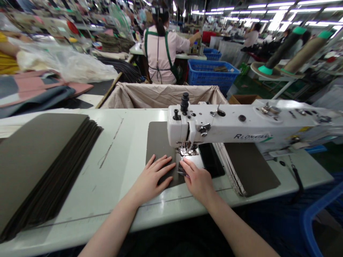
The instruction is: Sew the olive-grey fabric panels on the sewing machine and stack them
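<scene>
My left hand (157, 175) lies flat with fingers spread on a dark grey-brown panel (158, 139), left of the needle. The panel runs beneath the head of a white sewing machine (227, 123). Close to the presser foot (187, 151), my right hand (198, 178) rests its fingertips at the panel's right edge. Metal points of what look like thread snips (181, 172) stick out from under its curled fingers; the rest of the tool is hidden in the palm. A black phone-like slab (211, 160) lies just right of that hand.
A thick stack of grey-brown panels (45, 153) covers the table's left side. More panels (252, 167) lie under the machine arm at right. Behind the table hangs a beige cloth-lined bin (160, 94); beyond are a blue basket (211, 73) and a seated person (163, 46). Thread cones (308, 53) stand at right.
</scene>
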Demonstrator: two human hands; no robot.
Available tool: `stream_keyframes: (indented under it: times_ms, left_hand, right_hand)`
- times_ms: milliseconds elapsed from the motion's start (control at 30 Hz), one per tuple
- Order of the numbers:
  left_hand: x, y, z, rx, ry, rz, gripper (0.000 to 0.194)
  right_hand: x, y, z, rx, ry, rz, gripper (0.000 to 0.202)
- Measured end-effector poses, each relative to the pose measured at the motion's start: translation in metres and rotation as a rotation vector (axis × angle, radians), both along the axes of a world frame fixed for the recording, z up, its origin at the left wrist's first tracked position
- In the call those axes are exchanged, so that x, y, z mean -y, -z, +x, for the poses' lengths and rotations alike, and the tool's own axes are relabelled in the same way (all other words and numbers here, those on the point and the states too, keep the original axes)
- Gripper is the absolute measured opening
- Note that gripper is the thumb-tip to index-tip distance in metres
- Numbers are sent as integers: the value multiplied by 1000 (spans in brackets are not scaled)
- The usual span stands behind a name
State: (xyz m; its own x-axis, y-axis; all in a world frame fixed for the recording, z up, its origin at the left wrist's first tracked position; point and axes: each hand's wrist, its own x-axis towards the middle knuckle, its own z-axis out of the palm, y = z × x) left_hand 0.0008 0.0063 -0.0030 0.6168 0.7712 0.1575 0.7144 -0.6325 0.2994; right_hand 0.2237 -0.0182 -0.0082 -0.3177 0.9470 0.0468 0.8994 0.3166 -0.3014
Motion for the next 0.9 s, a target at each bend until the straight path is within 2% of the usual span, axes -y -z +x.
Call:
stream_keyframes:
  times_ms: [367,900]
  left_hand:
    - [-3,11,1,2,-63,34,44]
    - [-3,13,6,5,-146,53,49]
  right_hand:
    - [0,0,1,-35,2,10,56]
    - [0,1,0,-31,0,15,57]
